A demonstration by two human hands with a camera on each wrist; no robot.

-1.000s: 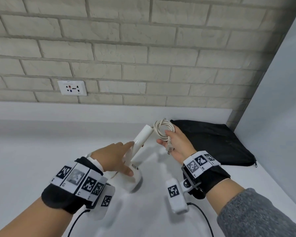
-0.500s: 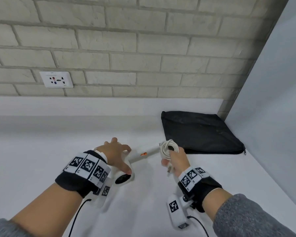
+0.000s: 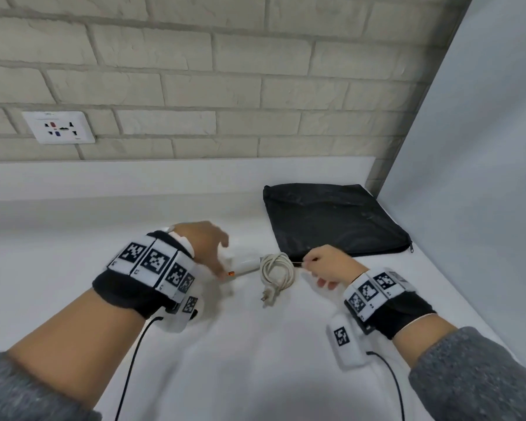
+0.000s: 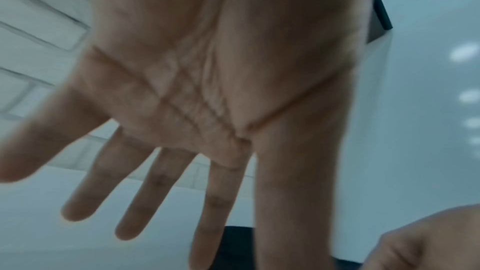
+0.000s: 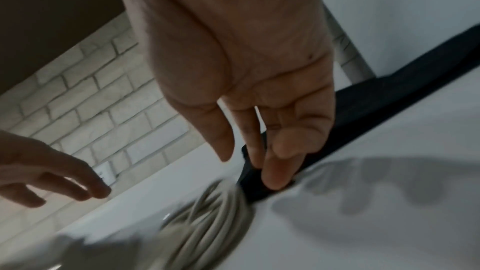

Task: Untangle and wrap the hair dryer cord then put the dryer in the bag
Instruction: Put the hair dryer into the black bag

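Presently the near edge of the black bag (image 3: 331, 220) is pinched between the thumb and fingers of the right hand (image 3: 328, 265), its fingertips (image 5: 275, 180) pressed at the bag's front corner, as is seen in the right wrist view. The left hand (image 3: 205, 243) is held open with its fingers spread and straight, nothing being gripped, just above the white hair dryer (image 3: 246, 264), which is laid on the white desk (image 3: 255, 360). The coiled cord (image 3: 277, 273) is laid just beside the bag's corner, its plug (image 3: 268, 294) pointed toward the person. The bag is laid flat near the right wall panel (image 3: 468, 177); whether it is opened cannot be told. Bare desk is seen to the left, below a wall socket (image 3: 58, 127).
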